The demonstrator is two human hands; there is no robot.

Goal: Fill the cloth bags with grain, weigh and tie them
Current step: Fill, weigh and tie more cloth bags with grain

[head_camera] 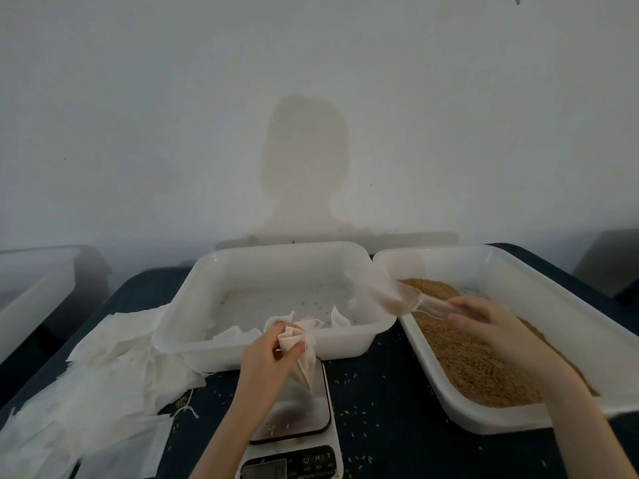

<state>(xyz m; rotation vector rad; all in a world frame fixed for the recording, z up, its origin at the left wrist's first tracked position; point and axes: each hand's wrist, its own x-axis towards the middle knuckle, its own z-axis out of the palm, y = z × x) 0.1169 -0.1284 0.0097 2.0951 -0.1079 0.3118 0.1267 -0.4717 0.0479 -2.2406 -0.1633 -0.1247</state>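
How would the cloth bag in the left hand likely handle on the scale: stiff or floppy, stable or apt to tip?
Probably floppy: the bag hangs creased and pointed below the left hand, its mouth bunched in the grip. It looks light, with little bulge. Set on the scale, it would likely slump rather than stand, so grain could spill from the untied mouth.
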